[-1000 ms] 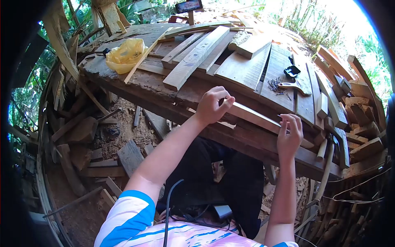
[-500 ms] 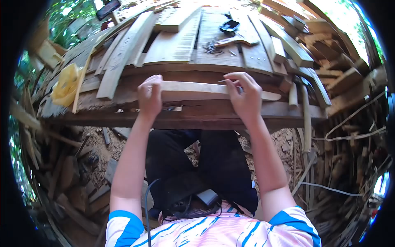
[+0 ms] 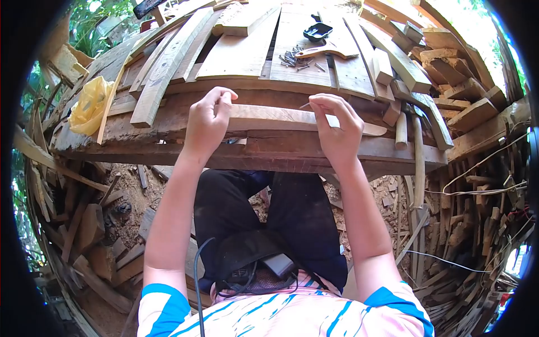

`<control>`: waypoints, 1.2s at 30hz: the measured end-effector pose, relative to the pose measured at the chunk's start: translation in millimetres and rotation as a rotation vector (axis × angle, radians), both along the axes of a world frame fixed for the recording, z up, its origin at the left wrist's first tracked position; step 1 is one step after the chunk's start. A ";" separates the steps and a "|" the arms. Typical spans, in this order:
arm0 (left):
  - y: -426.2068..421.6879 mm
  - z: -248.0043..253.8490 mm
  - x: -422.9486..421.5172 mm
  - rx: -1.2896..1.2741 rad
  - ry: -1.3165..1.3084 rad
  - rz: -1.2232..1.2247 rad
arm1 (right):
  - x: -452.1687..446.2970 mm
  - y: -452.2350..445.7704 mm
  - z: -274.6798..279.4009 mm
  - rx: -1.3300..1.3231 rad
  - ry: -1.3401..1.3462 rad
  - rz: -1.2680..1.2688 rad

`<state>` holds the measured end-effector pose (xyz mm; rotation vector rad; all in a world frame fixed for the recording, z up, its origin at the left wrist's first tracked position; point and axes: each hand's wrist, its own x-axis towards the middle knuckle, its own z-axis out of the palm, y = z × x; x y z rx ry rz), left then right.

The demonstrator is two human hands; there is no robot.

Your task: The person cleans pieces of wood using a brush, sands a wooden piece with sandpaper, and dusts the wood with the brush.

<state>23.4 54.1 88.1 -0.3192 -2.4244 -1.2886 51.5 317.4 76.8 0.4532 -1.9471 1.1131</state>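
Bench boards (image 3: 237,58) and nails (image 3: 292,58) lie beyond the right hand (image 3: 340,124), pinching a nail (image 3: 305,105); left hand (image 3: 205,120), grip unclear

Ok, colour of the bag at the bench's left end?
Yellow; the bag shows best in the head view.

Pale wooden strip (image 3: 275,118): the left end is concealed by the left hand (image 3: 206,121), and a stretch towards the right end is masked by the right hand (image 3: 341,126). Above the strip, a thin piece (image 3: 305,105) at the right hand's fingertips is partly covered and too small to identify; whether the left fingers enclose anything cannot be told. Beyond the strip, nails (image 3: 293,58) overlap too closely to count. Farther off, to its left, a dark device (image 3: 145,7) is cropped by the upper border. Nearer than the strip, the shirt (image 3: 281,317) is cut by the lower border.
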 end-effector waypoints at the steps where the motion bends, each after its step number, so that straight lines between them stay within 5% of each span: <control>1: 5.0 4.4 2.1 -0.042 0.064 -0.026 | 1.4 -0.5 0.4 0.024 0.001 0.001; 6: 35.7 23.3 16.7 -0.407 0.346 -0.219 | 9.5 -7.6 1.3 0.096 0.055 0.041; 11: 47.5 25.8 28.9 -0.636 0.167 -0.253 | 9.9 -8.1 -3.3 0.010 0.006 0.083; 13: 44.5 27.1 29.5 -0.719 0.015 -0.274 | 5.4 -4.1 -7.6 -0.239 -0.121 0.085; 22: 36.4 28.6 27.1 -0.742 -0.005 -0.411 | 9.9 -10.4 -6.3 -0.085 -0.067 -0.052; 28: 35.2 20.4 13.6 -0.790 0.211 -0.356 | 9.5 -9.3 -8.3 -0.092 0.048 -0.089; 36: 38.6 38.0 9.7 -0.739 0.000 -0.432 | 9.2 -10.1 -11.9 -0.035 0.063 -0.105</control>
